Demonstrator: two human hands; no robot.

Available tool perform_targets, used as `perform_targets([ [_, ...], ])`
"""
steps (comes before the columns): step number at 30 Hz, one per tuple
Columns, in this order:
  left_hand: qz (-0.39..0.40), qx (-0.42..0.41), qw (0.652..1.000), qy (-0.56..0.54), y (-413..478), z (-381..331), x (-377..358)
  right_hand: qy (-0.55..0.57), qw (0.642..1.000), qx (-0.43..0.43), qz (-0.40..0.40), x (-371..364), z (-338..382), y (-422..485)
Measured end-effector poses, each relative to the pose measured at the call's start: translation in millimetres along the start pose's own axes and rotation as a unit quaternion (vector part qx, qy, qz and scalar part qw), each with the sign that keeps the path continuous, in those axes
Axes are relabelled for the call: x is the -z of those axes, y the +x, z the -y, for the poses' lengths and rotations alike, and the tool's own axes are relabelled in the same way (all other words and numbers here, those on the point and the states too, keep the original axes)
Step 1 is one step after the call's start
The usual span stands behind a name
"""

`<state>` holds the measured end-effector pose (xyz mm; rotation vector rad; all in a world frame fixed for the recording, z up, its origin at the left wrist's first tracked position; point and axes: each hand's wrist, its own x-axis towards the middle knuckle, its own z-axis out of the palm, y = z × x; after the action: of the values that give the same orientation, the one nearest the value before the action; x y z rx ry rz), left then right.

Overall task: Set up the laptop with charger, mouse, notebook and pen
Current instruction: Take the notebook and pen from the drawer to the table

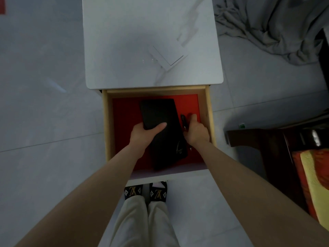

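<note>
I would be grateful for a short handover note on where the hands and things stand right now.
Left hand: gripping the left edge of the black notebook, which lies in the open drawer.
Right hand: closed around the dark pen beside the notebook.
Done: drawer opened, both items reached.
Left: lift out notebook and pen; laptop, charger and mouse are not in view.

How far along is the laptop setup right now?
Early. Done: the wooden drawer with the red liner is open. In hand: the left hand grips the flat black notebook; the right hand closes on the dark pen. Left: no laptop, charger or mouse is in view.
</note>
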<state>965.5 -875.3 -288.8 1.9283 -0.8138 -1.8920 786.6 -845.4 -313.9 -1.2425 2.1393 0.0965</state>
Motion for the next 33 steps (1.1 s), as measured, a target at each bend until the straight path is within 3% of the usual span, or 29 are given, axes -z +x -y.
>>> perform_targets([
  [6, 0.015, -0.002, 0.997, -0.08, -25, -6, 15, 0.218, 0.972, -0.085, -0.004, 26, 4, -13],
  [9, 0.0, -0.034, 0.995, -0.097, -60, -25, 30, 0.213, 0.976, -0.036, -0.028, 54, 5, -38],
  [13, -0.022, -0.061, 0.99, -0.125, -125, -66, 42, 0.226, 0.969, -0.035, -0.089, 109, -9, -84],
  [18, 0.039, -0.124, 0.986, -0.109, -225, -108, 22, 0.284, 0.939, -0.066, -0.182, 199, -56, -181],
  [23, 0.127, -0.157, 0.976, -0.077, -341, -129, -53, 0.315, 0.899, -0.096, -0.289, 288, -137, -322],
  [28, 0.279, -0.192, 0.941, -0.01, -466, -126, -183, 0.284, 0.863, -0.139, -0.394, 347, -251, -478],
  [33, 0.4, -0.227, 0.886, 0.068, -581, -82, -321, 0.332, 0.772, -0.232, -0.489, 349, -379, -624],
])
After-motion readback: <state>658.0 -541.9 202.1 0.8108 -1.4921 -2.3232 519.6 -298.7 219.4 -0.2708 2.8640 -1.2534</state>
